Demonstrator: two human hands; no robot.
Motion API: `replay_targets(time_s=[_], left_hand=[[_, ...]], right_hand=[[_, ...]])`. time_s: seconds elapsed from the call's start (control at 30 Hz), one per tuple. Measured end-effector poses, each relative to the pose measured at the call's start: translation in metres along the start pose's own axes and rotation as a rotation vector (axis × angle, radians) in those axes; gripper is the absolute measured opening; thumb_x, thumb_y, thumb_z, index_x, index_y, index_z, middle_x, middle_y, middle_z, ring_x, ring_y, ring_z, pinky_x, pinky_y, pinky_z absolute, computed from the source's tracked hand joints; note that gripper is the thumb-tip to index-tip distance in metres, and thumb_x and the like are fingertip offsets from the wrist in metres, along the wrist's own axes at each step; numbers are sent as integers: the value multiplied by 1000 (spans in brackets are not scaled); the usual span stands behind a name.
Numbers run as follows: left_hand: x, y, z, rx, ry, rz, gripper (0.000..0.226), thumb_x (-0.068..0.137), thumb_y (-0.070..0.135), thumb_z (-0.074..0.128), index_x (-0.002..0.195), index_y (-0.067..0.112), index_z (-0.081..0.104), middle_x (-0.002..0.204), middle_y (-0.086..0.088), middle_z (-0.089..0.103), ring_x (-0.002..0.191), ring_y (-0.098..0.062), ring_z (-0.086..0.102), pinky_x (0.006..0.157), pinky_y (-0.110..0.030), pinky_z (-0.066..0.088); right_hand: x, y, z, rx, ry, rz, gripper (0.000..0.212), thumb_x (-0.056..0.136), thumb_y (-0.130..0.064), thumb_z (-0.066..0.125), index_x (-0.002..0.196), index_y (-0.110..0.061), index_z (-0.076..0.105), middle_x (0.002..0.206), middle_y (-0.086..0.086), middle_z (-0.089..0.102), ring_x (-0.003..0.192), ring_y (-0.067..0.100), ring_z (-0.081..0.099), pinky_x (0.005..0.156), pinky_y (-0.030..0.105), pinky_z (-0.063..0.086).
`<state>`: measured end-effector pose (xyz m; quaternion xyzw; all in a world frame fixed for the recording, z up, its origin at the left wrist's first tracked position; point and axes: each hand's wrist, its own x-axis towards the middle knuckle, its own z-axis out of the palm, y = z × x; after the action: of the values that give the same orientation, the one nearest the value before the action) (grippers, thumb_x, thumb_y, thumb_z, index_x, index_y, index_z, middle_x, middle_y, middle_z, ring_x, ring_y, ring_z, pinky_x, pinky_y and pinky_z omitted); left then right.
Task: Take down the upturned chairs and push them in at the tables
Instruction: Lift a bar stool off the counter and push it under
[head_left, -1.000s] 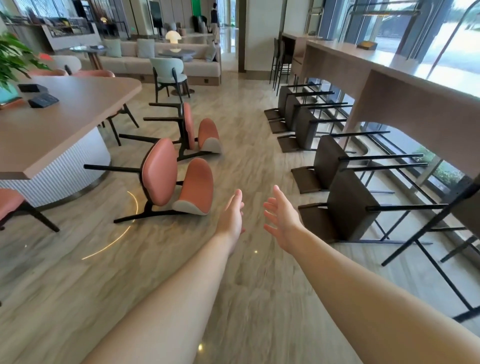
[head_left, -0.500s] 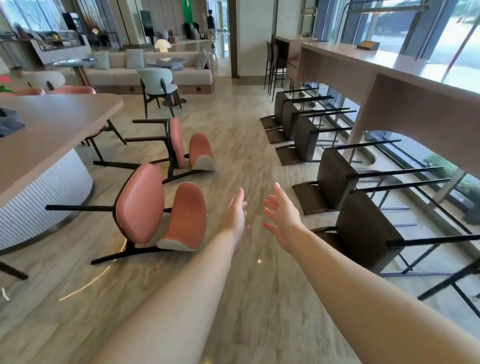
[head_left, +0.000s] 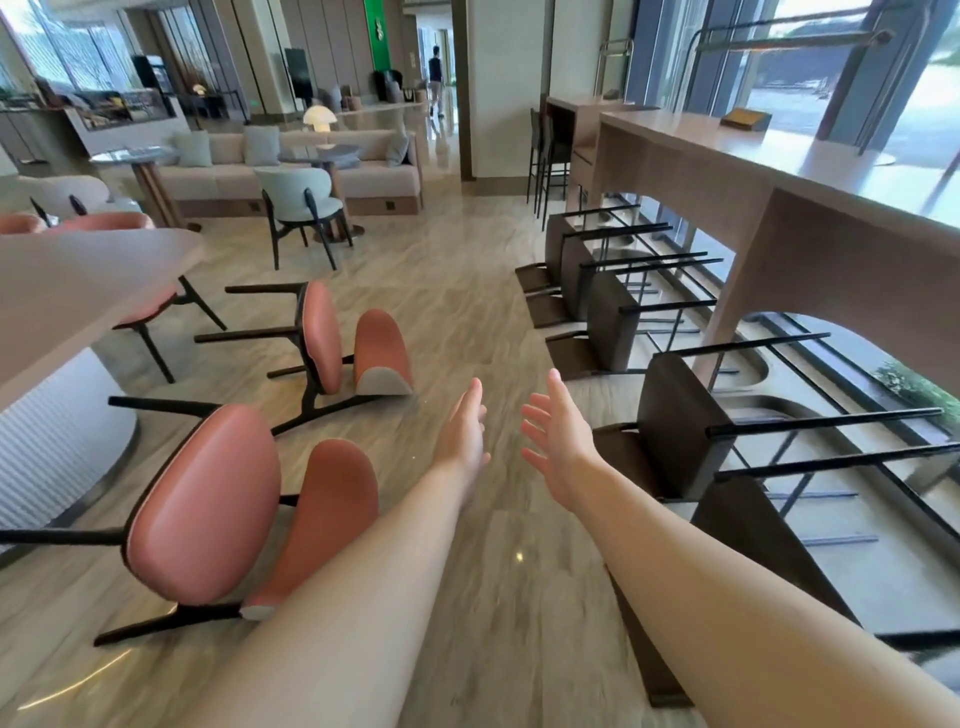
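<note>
Reaching down the aisle with both arms out, I have nothing in either grip: left hand and right hand are spread, fingers straight, palms turned toward each other above the floor.

Here's the geometry that matters. The nearest dark stool is tipped onto its back just to the right of my right hand, seat standing on edge, black legs running away to the right under the long surface. So its long axis lies across my reach, not along it.

On the other side, the near pink chair is down the same way, legs pointing left toward the rounded surface. It sits beside my left forearm, closer to me than the hand itself. A second pink chair lies further up on the left, and more dark stools line the right.

My call: the right hand is closest to work, with that stool's seat edge just beside it. For the pink one I'd have to pull back and swing left.
</note>
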<state>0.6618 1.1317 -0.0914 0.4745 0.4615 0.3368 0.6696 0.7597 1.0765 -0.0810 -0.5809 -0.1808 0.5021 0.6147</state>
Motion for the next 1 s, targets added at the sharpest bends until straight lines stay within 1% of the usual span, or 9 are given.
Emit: replay_targets(time_s=[0.1, 0.2, 0.33, 0.43, 0.53, 0.63, 0.77, 0.87, 1.0], left_hand=[[55, 12, 8, 7, -25, 9, 60, 95, 62, 34, 148, 34, 31, 152, 1, 37, 139, -17, 34, 105, -44, 34], [118, 27, 10, 23, -53, 17, 62, 94, 64, 36, 148, 34, 30, 153, 2, 36, 139, -17, 34, 104, -43, 34], [217, 62, 5, 37, -103, 43, 61, 93, 65, 36, 147, 37, 32, 153, 4, 36, 138, -14, 34, 102, -40, 34], [287, 89, -3, 69, -131, 54, 61, 93, 64, 36, 147, 36, 33, 153, 6, 35, 138, -11, 33, 105, -40, 32], [348, 110, -12, 78, -116, 26, 60, 93, 64, 34, 146, 36, 34, 152, 4, 37, 137, -14, 35, 107, -41, 32], [394, 127, -20, 71, -123, 11, 62, 94, 65, 32, 148, 34, 32, 153, 2, 35, 138, -16, 33, 105, -41, 32], [466, 153, -21, 50, -126, 16, 62, 95, 63, 30, 149, 32, 29, 154, 1, 33, 140, -17, 31, 101, -40, 33], [526, 167, -18, 52, -126, 30, 60, 95, 62, 30, 148, 34, 30, 154, 2, 33, 140, -16, 31, 98, -37, 32], [627, 190, -11, 106, -103, 47, 60, 92, 68, 32, 145, 40, 35, 150, 6, 39, 134, -12, 37, 91, -35, 34]], right_hand=[[53, -13, 8, 85, 14, 31, 71, 92, -66, 42, 143, -16, 46, 145, -1, 50, 134, 19, 44, 112, 45, 33], [114, -28, 25, 132, 30, 38, 73, 92, -67, 42, 146, -17, 43, 148, -1, 47, 137, 20, 40, 114, 46, 30], [206, -62, 60, 114, 42, 8, 72, 91, -67, 43, 144, -17, 45, 147, 0, 47, 137, 19, 40, 113, 45, 31], [273, -88, 84, 95, 71, -2, 72, 91, -67, 43, 142, -17, 47, 146, 0, 49, 136, 19, 42, 111, 45, 32], [329, -108, 106, 76, 84, 3, 74, 90, -68, 43, 144, -17, 44, 147, 0, 47, 136, 20, 42, 112, 45, 32], [372, -123, 125, 68, 76, -3, 76, 90, -69, 42, 146, -17, 42, 149, 0, 45, 138, 19, 40, 114, 47, 30], [441, -143, 148, 61, 75, -1, 75, 90, -69, 43, 145, -17, 44, 148, -1, 46, 138, 19, 40, 114, 48, 29], [499, -153, 160, 61, 55, 6, 74, 90, -68, 43, 143, -17, 45, 147, 0, 47, 137, 19, 41, 113, 47, 30], [595, -178, 172, 61, 42, -20, 71, 92, -66, 44, 142, -16, 47, 145, 0, 50, 135, 18, 44, 110, 44, 33]])
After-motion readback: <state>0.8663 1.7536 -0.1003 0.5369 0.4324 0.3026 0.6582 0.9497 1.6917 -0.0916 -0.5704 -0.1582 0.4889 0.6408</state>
